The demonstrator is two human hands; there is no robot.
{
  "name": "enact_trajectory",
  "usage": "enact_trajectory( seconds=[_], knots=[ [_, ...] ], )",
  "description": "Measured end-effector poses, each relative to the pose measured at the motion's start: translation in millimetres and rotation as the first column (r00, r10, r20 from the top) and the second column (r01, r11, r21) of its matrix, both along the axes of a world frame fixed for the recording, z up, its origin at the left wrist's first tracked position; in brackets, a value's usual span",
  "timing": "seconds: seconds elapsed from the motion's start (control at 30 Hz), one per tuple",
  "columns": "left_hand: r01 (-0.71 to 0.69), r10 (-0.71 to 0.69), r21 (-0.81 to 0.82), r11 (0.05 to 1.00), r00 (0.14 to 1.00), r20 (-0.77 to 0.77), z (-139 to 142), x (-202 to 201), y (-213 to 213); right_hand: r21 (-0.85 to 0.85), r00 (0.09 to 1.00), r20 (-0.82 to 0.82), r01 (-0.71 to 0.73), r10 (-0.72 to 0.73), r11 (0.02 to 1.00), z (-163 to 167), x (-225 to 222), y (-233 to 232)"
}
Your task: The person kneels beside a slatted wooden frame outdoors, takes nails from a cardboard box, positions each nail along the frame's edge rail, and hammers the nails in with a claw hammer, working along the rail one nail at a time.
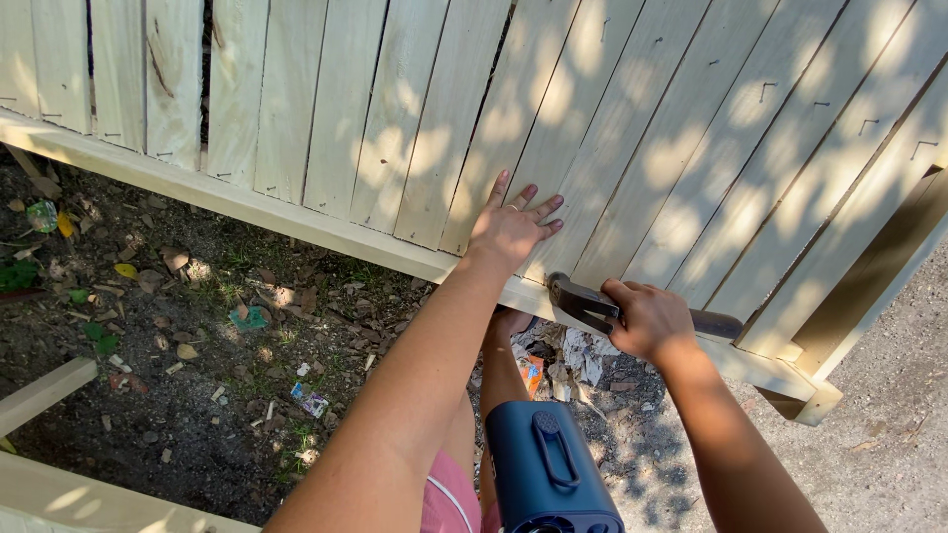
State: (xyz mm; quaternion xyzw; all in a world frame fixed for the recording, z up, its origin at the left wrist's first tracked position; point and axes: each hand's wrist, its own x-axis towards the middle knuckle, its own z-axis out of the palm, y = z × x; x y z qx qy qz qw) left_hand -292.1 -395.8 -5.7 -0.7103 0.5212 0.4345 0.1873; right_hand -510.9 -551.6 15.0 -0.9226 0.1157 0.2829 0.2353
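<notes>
My left hand (511, 226) lies flat with fingers spread on a pale wooden fence panel (632, 128) made of upright boards, just above its bottom rail (296, 219). My right hand (647, 318) grips a hammer (585, 300) by its dark handle, the metal head pointing left against the lower rail, just below my left hand. A dark blue boxy device (546, 471) with a strap hangs at my waist between my arms.
Bare soil with dry leaves, bits of litter and small scraps (197, 326) lies below the fence at left. Loose timber pieces (44, 395) sit at the lower left. A wooden post (869, 296) frames the panel at right, beside gravel ground (889, 434).
</notes>
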Motion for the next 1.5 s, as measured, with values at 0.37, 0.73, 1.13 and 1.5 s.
enact_trajectory(
  seconds=[0.37,0.73,1.13,1.5],
  knots=[
    [0.033,-0.033,0.019,0.999,0.999,-0.006,8,7,-2,0.087,0.973,0.18,-0.16,0.142,0.983,0,14,-3],
    [0.043,-0.043,-0.072,0.996,0.999,-0.001,-9,3,6,0.028,0.874,0.166,0.46,-0.458,0.888,12,52,10],
    [-0.497,0.668,-0.727,0.474,0.741,-0.07,-6,86,46,-0.019,0.649,-0.244,0.74,-0.721,0.673,49,302,5],
    [-0.477,0.892,-0.878,0.051,0.417,-0.175,47,345,16,-0.143,0.424,-0.515,0.814,-0.745,0.562,83,383,-6]
  ],
)
